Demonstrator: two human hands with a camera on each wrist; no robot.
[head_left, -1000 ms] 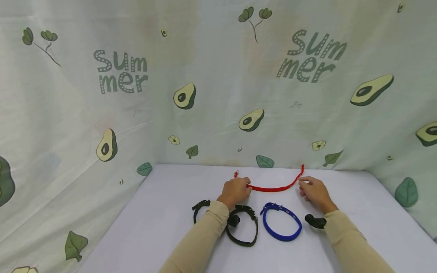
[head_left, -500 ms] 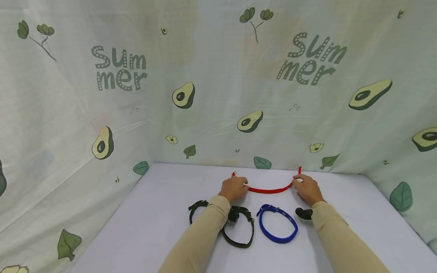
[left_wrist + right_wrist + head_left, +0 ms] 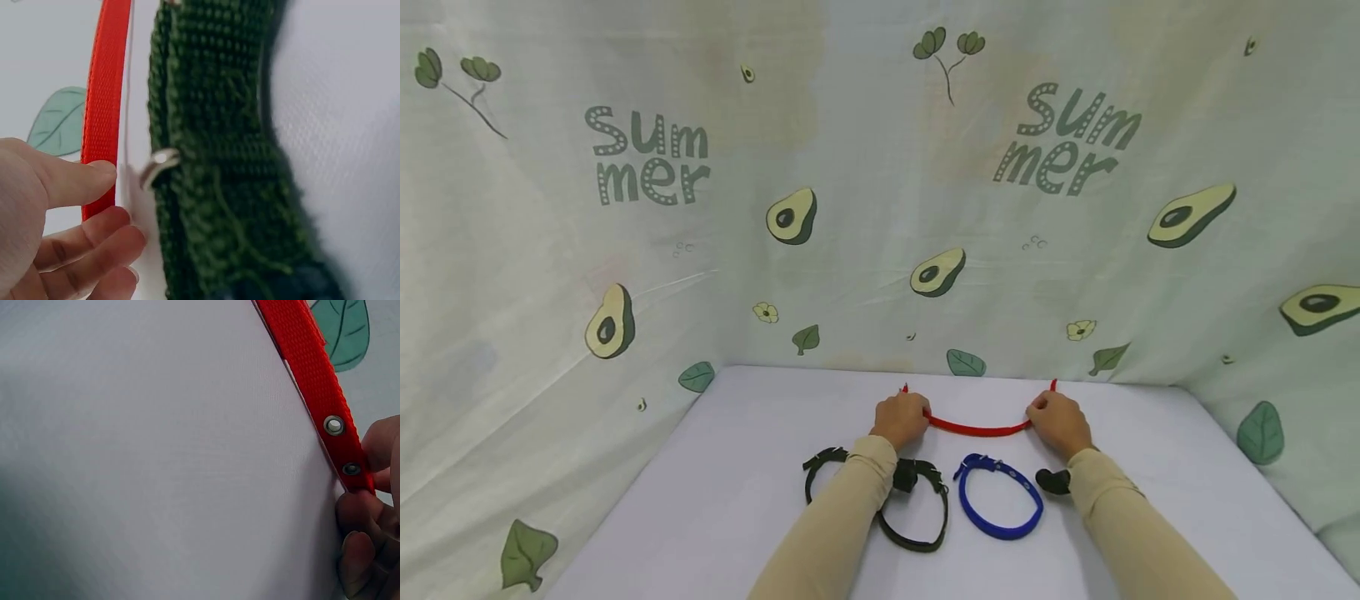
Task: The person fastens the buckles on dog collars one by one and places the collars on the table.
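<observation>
A red webbing collar, unbuckled, sags in a shallow curve between both hands at the back of the white table. My left hand pinches it near its left end; in the left wrist view the thumb lies across the red band. Near the other end, my right hand pinches the strap just beyond two metal eyelets. Short tips of the collar stick up behind each hand. The left hand hides part of the buckle end.
On the white table, nearer than the hands, lie a blue buckled collar and a dark green one. Another dark collar is partly under the left sleeve. A printed cloth hangs behind the table.
My right hand has moved left onto the collar's right part and now pinches it; earlier it was beside the strap with fingers apart. The left hand keeps its hold. The head view has shifted slightly.
</observation>
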